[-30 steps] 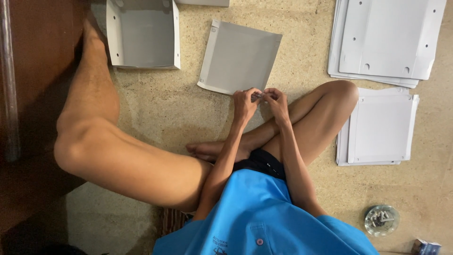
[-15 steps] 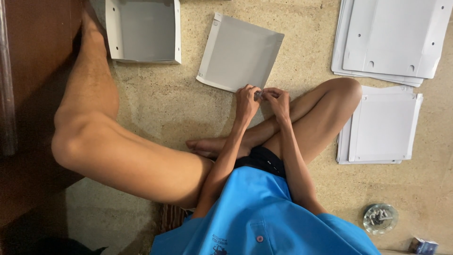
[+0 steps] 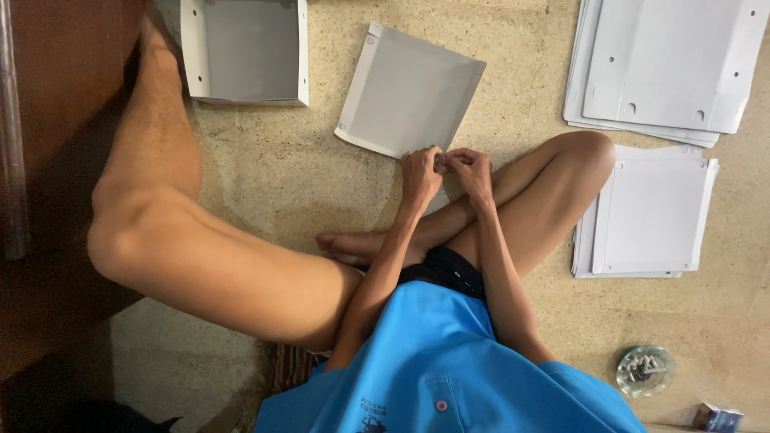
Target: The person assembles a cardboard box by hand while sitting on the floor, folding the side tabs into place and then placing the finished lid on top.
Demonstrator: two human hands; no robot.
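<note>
I sit on the floor with my legs folded. My left hand and my right hand meet fingertip to fingertip in front of my right knee. Both pinch at the near corner of a flat grey cardboard sheet with folded side flaps, which lies on the speckled floor. The fingers hide what exactly is between them. A folded-up grey cardboard box stands open beyond my left leg.
A stack of flat grey sheets lies at the far right, and another stack lies beside my right knee. A glass ashtray and a small blue packet sit at the lower right. Dark wooden furniture fills the left.
My hands stay pinched together at the sheet's corner with only small finger movement. The view has drifted slightly.
</note>
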